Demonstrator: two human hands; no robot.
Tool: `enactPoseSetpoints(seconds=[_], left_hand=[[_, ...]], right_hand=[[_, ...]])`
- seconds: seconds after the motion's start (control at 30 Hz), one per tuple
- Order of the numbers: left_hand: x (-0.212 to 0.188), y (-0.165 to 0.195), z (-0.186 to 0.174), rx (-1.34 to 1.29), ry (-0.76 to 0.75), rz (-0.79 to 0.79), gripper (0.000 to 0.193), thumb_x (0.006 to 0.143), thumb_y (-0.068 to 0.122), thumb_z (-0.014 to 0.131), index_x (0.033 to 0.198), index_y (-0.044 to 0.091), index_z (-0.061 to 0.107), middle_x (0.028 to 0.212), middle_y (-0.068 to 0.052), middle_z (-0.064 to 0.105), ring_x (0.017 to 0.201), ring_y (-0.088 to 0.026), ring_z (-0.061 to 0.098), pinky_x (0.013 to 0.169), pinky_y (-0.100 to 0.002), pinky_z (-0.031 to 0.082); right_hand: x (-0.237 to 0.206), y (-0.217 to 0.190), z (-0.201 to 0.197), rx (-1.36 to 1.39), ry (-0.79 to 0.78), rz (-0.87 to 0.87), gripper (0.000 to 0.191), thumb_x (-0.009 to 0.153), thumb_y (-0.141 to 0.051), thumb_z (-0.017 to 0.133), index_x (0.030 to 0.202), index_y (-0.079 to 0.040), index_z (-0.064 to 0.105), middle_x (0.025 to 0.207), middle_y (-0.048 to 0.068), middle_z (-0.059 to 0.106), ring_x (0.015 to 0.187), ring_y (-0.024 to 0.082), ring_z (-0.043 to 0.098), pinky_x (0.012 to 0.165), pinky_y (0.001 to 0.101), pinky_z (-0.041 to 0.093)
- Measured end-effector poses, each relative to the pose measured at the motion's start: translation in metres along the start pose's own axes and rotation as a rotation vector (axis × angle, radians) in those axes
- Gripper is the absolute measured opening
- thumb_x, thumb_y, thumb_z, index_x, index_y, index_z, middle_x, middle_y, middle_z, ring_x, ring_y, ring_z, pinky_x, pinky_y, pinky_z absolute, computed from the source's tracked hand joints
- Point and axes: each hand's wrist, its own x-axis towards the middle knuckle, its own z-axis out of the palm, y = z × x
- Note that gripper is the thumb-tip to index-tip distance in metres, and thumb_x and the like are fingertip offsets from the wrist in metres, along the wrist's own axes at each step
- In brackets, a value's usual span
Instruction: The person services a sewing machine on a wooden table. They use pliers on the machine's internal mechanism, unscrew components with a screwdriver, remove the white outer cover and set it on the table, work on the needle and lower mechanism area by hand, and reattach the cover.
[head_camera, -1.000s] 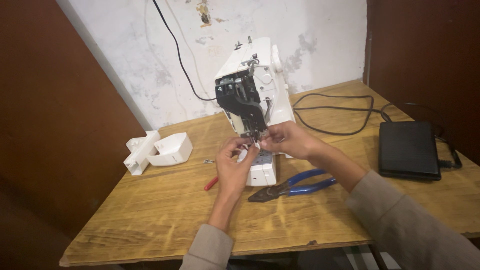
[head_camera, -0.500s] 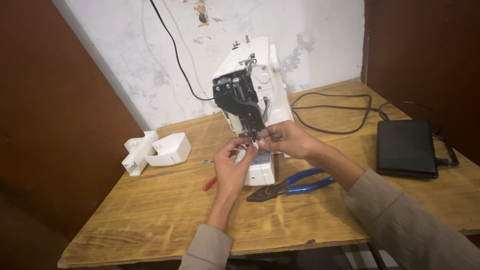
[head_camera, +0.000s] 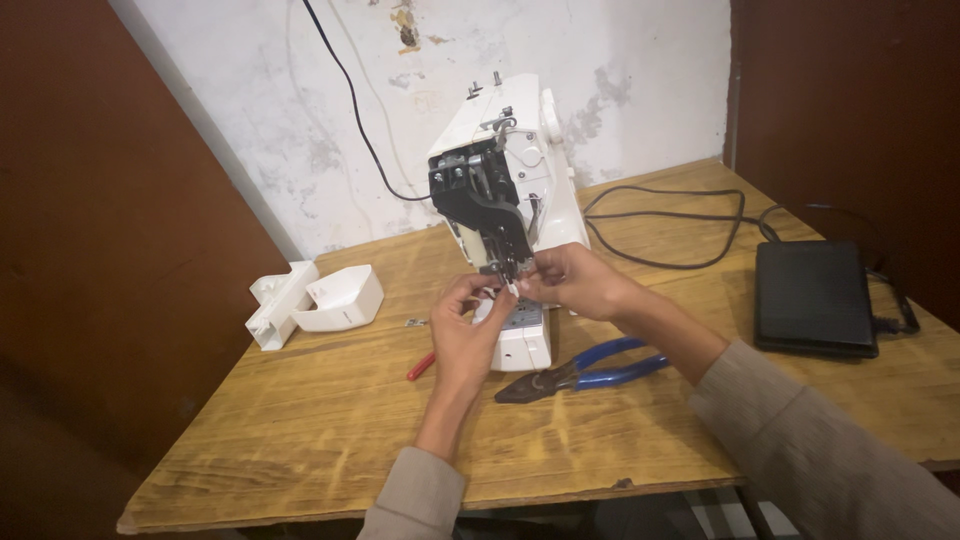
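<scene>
White sewing machine sits centre frame, upper middle, on a worn wooden table. End cover is off: black internal mechanism exposed on the face toward the camera, needle bar area dropping down to the small white bed just below. Machine stands upright, body running back toward the wall.

Left hand comes up from bottom centre, fingers curled in narrow at the needle area, touching the bed front. Right hand comes in from lower right, fingers pinched together on something small and white right under the mechanism. Can't tell what the pinched piece is; too small. Fingertips of both hands nearly meet there and hide the needle and presser foot.

Around it:
- blue-handled pliers lying flat just right of the bed, below the right wrist, jaws pointing left
- red-handled tool left of the left hand, mostly hidden by it
- two white plastic cover pieces at mid left, well apart from the machine
- black foot pedal at right, near the table edge
- black cable looping from behind the machine toward the pedal
- another black cord running down the wall, upper left
</scene>
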Motion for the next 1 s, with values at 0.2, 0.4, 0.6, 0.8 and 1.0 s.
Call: enactPoseSetpoints(seconds=[0.2,0.4,0.6,0.8,1.0], left_hand=[[0.000,-0.005,0.000,0.016,0.006,0.015,0.015,0.082,0.012,0.082,0.091,0.002,0.074,0.094,0.000,0.071,0.086,-0.010,0.061,0.078,-0.027,0.047],[0.001,-0.012,0.001,-0.024,0.004,0.025,0.016,0.082,0.011,0.081,0.095,0.002,0.074,0.096,0.002,0.071,0.087,-0.009,0.060,0.080,-0.027,0.049],[-0.001,-0.009,0.000,-0.045,-0.007,0.007,0.015,0.083,0.009,0.081,0.094,0.001,0.075,0.098,0.000,0.070,0.087,-0.010,0.058,0.081,-0.028,0.046],[0.000,-0.007,-0.001,0.005,-0.007,-0.011,0.016,0.083,0.011,0.081,0.094,0.001,0.075,0.096,0.000,0.071,0.087,-0.010,0.058,0.080,-0.028,0.047],[0.001,-0.011,-0.001,-0.006,-0.005,0.005,0.017,0.083,0.013,0.081,0.095,0.002,0.076,0.097,-0.001,0.071,0.088,-0.011,0.061,0.080,-0.028,0.048]], right_hand=[[-0.005,-0.007,-0.007,-0.113,0.029,0.088,0.028,0.092,-0.023,0.071,0.107,0.000,0.076,0.090,0.004,0.075,0.084,0.009,0.065,0.076,0.0275,0.053],[-0.001,-0.001,-0.006,-0.047,0.004,0.046,0.026,0.093,-0.022,0.070,0.107,-0.001,0.075,0.091,0.002,0.075,0.084,0.007,0.064,0.076,0.0273,0.052],[-0.005,-0.009,-0.012,-0.019,-0.034,0.065,0.023,0.091,-0.018,0.071,0.107,-0.002,0.072,0.096,0.003,0.076,0.090,0.008,0.068,0.082,0.0267,0.054],[-0.011,-0.022,-0.012,-0.027,-0.072,0.097,0.020,0.089,-0.011,0.071,0.107,-0.002,0.072,0.099,0.004,0.078,0.096,0.010,0.072,0.090,0.0269,0.055],[-0.012,-0.023,-0.015,-0.090,-0.077,0.087,0.019,0.088,-0.006,0.070,0.106,-0.002,0.073,0.101,0.005,0.079,0.098,0.011,0.071,0.090,0.0282,0.054]])
